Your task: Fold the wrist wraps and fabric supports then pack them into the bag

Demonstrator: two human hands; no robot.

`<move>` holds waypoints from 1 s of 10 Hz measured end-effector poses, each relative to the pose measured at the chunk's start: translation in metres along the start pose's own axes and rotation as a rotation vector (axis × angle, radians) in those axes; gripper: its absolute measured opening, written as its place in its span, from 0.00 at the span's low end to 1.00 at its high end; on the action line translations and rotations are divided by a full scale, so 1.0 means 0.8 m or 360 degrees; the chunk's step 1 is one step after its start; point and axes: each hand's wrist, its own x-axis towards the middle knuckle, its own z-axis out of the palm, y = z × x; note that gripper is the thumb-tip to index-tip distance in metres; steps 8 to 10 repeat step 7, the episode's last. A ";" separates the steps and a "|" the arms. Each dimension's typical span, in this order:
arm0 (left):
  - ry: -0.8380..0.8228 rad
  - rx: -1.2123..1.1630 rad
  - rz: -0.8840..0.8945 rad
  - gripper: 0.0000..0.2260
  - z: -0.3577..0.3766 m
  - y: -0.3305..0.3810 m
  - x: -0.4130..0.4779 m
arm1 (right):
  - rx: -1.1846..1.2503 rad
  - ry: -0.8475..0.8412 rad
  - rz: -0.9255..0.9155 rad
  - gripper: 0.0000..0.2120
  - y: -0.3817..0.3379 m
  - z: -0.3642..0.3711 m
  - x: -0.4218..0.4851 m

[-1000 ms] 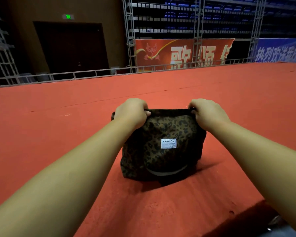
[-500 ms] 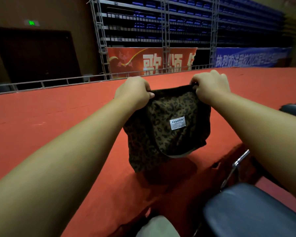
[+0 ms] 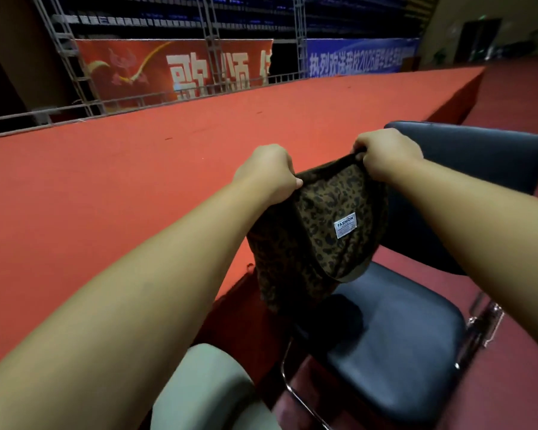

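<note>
both hands are on the leopard-print bag (image 3: pixel 320 240), dead centre of the view; left hand (image 3: pixel 266 173) curled tight round the top rim at the bag's ten o'clock corner; right hand (image 3: pixel 385 156) clenched on the rim at one o'clock; the bag hangs between them, white fashion label (image 3: pixel 345 225) facing us; at five o'clock, the black padded chair (image 3: pixel 410 342), bag bottom low over its seat, contact i cannot call; red carpeted stage (image 3: pixel 106 197) fills nine o'clock; pale trouser knee (image 3: pixel 205 386) at six; red banner (image 3: pixel 156 69) at twelve.
</note>
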 end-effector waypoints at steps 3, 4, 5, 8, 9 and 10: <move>-0.0298 -0.0018 0.0023 0.12 0.164 0.049 -0.005 | -0.0040 -0.0266 0.0214 0.13 0.106 0.096 -0.035; -0.0389 -0.0023 0.0005 0.11 0.211 0.048 -0.012 | -0.0089 -0.0365 0.0221 0.14 0.128 0.134 -0.046; -0.0414 -0.0009 -0.0024 0.07 0.241 0.044 -0.018 | -0.0181 -0.0435 0.0166 0.15 0.138 0.167 -0.057; -0.0454 0.0052 -0.0049 0.07 0.240 0.030 -0.008 | -0.0252 -0.0483 0.0142 0.14 0.131 0.182 -0.051; -0.0454 0.0052 -0.0049 0.07 0.240 0.030 -0.008 | -0.0252 -0.0483 0.0142 0.14 0.131 0.182 -0.051; -0.0454 0.0052 -0.0049 0.07 0.240 0.030 -0.008 | -0.0252 -0.0483 0.0142 0.14 0.131 0.182 -0.051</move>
